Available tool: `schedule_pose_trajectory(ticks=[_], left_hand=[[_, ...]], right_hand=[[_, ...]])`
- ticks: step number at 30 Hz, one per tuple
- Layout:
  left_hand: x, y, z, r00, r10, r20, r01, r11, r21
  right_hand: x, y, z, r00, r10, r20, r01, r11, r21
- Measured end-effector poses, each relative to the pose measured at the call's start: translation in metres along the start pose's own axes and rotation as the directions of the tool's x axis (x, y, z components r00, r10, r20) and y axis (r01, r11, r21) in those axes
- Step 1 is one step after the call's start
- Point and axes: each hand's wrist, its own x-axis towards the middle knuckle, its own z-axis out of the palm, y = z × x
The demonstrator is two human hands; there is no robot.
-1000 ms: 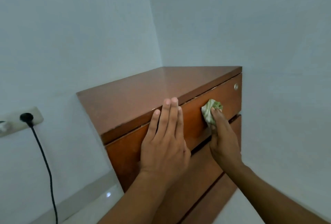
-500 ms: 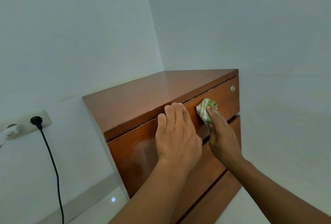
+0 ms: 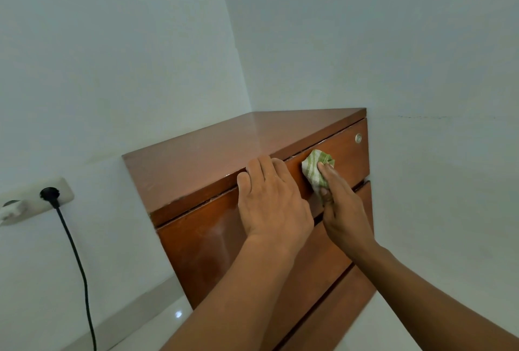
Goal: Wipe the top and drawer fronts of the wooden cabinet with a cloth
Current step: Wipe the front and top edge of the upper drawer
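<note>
left fingers now curl over the cabinet edge

since a second ago the left hand (image 3: 273, 200) has changed from flat and stretched on the drawer front to bent, and its fingertips (image 3: 264, 161) now hook over the front edge of the top. the crumpled green and white checked cloth (image 3: 316, 169) has moved a little to the left along the top drawer front (image 3: 346, 154).

the reddish-brown wooden cabinet (image 3: 213, 159) stands in a corner between two pale walls. i think the left hand holds the edge to steady the body, and perhaps to keep the drawer closed under pressure. this hand is half closed and carries nothing. the right hand (image 3: 341, 206) presses the cloth against the drawer, fingers closed on it from above and thumb under it, so the cloth stays bunched. a small round silver lock (image 3: 358, 138) is near, to the right of the cloth. the lower drawer fronts (image 3: 331, 275) seem not yet reached.
</note>
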Motion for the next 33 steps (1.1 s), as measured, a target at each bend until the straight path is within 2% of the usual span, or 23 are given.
schedule_pose_trajectory(ticks=[15, 20, 28, 33], left_hand=[[0.009, 0.002, -0.001, 0.999, 0.0, -0.032, 0.0, 1.0, -0.005], [-0.011, -0.009, 0.013, 0.994, 0.065, -0.087, -0.066, 0.998, -0.013], [-0.022, -0.029, 0.02, 0.974, 0.068, -0.215, -0.085, 0.994, -0.074], [-0.051, -0.066, 0.031, 0.959, -0.019, -0.284, -0.01, 0.995, -0.099]], right_hand=[[0.0, 0.002, -0.003, 0.998, -0.038, -0.041, 0.037, 0.999, -0.024], [0.0, 0.001, -0.002, 0.998, -0.046, -0.048, 0.045, 0.999, -0.026], [0.0, -0.003, 0.002, 0.996, -0.046, -0.079, 0.045, 0.999, -0.007], [-0.01, -0.016, 0.013, 0.99, -0.061, -0.13, 0.065, 0.997, 0.031]])
